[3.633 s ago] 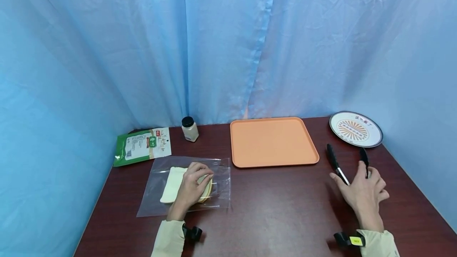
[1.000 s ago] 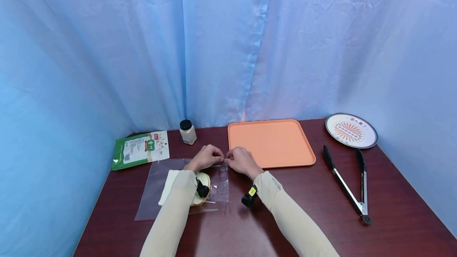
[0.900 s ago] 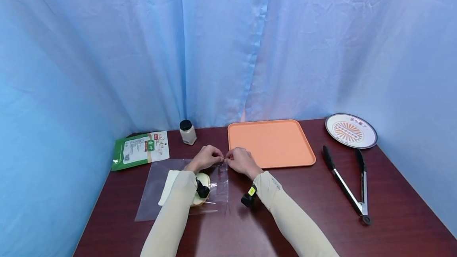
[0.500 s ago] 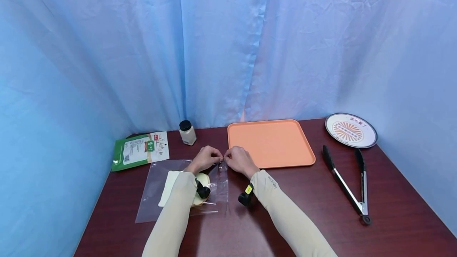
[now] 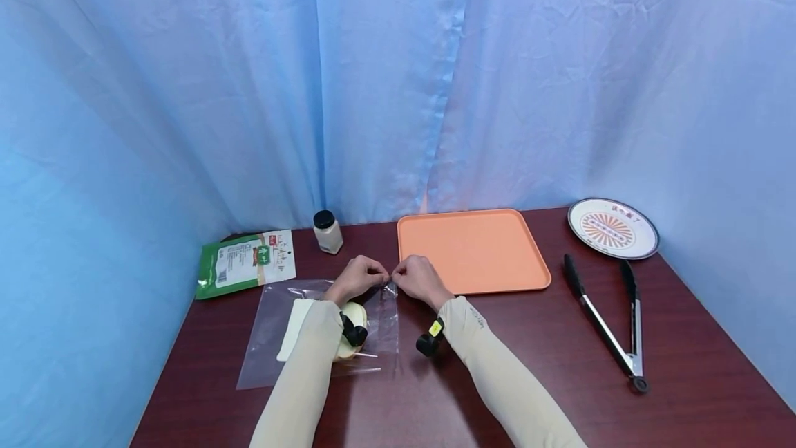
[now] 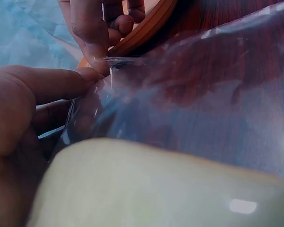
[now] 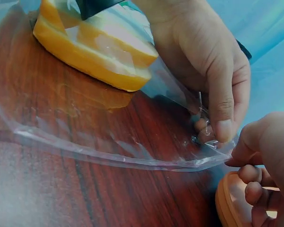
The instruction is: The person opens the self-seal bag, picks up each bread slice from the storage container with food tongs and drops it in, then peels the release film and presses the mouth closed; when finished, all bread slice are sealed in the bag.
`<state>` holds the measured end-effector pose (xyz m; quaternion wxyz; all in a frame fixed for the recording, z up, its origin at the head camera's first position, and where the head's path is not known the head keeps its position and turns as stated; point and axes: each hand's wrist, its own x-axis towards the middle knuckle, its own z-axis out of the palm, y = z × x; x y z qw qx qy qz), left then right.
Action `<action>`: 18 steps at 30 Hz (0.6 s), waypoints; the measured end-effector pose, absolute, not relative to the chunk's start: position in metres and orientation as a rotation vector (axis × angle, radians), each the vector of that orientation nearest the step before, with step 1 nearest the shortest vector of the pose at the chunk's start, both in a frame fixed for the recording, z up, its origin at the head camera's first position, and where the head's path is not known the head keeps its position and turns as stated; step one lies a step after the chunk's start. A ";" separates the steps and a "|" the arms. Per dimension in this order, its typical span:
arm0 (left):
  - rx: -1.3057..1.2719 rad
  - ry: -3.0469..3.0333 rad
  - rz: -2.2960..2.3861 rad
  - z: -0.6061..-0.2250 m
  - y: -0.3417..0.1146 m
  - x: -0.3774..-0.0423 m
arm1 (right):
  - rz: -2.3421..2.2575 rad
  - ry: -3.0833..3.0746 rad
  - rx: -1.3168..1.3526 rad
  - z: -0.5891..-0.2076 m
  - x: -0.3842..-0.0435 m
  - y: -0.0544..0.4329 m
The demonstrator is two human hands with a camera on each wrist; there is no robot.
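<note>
A clear plastic bag (image 5: 260, 355) lies flat on the table with bread slices (image 5: 297, 327) inside, partly hidden by my left forearm. At the bag's far right corner, my left hand (image 5: 359, 276) pinches the film between thumb and finger. Right beside it, my right hand (image 5: 421, 278) pinches the tip of the same corner, its other fingers curled. The right wrist view shows the bag's open-looking edge (image 7: 132, 163) running toward both hands, and thick slices with a yellow-brown crust (image 7: 85, 59). Pale bread (image 6: 156, 184) fills the lower left wrist view under the film.
An orange tray (image 5: 472, 251) sits just beyond my right hand. Black-tipped tongs (image 5: 601, 327) lie spread at the right, below a patterned plate (image 5: 612, 228). A black-lidded jar (image 5: 327, 232) and a green-and-white pouch (image 5: 245, 265) stand behind the bag. Blue curtains surround the table.
My right hand has left the tongs, which now lie on the table, and crossed left to the bag's corner. My left hand has moved from over the bread to that corner. Lately both barely move.
</note>
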<state>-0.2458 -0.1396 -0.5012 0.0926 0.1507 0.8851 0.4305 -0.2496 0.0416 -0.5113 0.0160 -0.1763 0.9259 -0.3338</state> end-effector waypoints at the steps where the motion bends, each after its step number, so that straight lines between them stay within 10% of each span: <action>1: 0.444 2.625 1.282 -0.502 -0.140 -0.246 | -1.043 2.875 -0.546 -0.511 -0.250 0.042; 18: 0.356 2.569 1.394 -0.511 -0.141 -0.247 | -1.042 2.837 -0.523 -0.508 -0.254 0.043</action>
